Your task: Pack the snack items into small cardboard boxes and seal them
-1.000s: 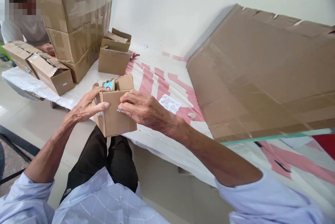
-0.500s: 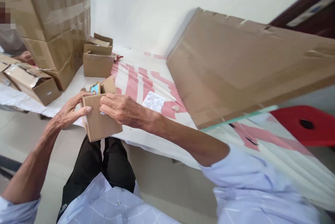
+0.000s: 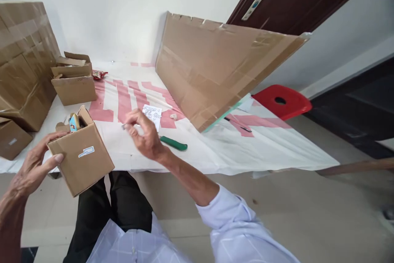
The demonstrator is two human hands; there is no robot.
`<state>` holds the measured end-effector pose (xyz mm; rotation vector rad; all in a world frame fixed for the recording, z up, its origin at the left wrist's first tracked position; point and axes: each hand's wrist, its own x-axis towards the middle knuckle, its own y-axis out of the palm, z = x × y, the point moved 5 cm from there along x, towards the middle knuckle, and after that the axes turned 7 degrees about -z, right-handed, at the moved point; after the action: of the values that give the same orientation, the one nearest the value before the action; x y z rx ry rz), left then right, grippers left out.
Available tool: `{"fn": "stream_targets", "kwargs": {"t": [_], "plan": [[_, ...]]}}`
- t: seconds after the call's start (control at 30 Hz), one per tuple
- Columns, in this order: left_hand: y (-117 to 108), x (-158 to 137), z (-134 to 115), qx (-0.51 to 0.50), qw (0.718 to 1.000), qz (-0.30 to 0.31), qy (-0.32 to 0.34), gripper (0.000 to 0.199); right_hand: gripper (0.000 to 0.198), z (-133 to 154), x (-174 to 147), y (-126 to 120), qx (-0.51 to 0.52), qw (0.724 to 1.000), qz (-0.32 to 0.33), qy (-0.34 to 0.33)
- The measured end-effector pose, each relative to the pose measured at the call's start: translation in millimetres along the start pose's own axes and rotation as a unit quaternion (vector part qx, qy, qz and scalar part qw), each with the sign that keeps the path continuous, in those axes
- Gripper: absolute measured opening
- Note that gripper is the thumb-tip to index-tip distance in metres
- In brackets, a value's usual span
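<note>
My left hand (image 3: 38, 160) grips a small open cardboard box (image 3: 83, 168) by its left side, thumb on the front face. The box is tilted over my knees at the table's edge. On its front is a small white-and-blue sticker (image 3: 86, 152). A blue-and-yellow item (image 3: 74, 122) pokes out of the open top; its kind is unclear. To the right of the box, my right hand (image 3: 143, 133) is raised with fingertips pinched together; a tiny bit shows at them, too small to name. Behind that hand lies a white printed sheet (image 3: 155, 117), partly covered, beside a green-handled tool (image 3: 174, 143).
Large taped cartons (image 3: 24, 58) stand at the left, with a smaller open box (image 3: 75, 90) beside them. A big cardboard panel (image 3: 203, 66) leans at the back right. A dark thin tool (image 3: 238, 124) lies on the cloth-covered table (image 3: 212, 152). A red stool (image 3: 283, 103) stands beyond.
My right hand has left the box and moved right, uncovering the sticker on its front. My view has swung right. The green-handled tool now shows.
</note>
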<state>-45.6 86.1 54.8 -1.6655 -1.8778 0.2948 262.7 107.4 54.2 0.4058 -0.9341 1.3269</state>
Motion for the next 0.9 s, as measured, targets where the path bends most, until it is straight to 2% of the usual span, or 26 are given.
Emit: {"fn": "stream_targets", "kwargs": {"t": [0.07,0.1,0.2,0.33,0.53,0.7,0.9], "plan": [[0,0,-1,0.008,1.0,0.0,0.007,0.055,0.023,-54,-5,-27,-0.031,0.986,-0.038,0.156],[0,-1,-1,0.011,1.0,0.0,0.009,0.054,0.023,-83,-10,-41,-0.053,0.968,-0.054,0.239],[1,-2,0,0.003,1.0,-0.002,0.001,0.056,0.017,-149,-19,-80,-0.116,0.931,-0.082,0.336],[-2,0,9,0.007,1.0,-0.003,-0.022,0.057,0.019,-204,-28,-109,-0.165,0.901,-0.087,0.392],[-8,8,15,0.03,0.998,0.045,-0.004,0.053,0.021,-239,-43,-109,-0.19,0.875,-0.057,0.442],[-8,8,10,0.028,0.999,0.042,0.0,0.048,0.027,-254,-50,-102,-0.212,0.859,-0.035,0.464],[-6,6,9,0.035,0.999,0.036,0.004,0.05,0.026,-265,-59,-100,-0.251,0.849,-0.033,0.463]]}}
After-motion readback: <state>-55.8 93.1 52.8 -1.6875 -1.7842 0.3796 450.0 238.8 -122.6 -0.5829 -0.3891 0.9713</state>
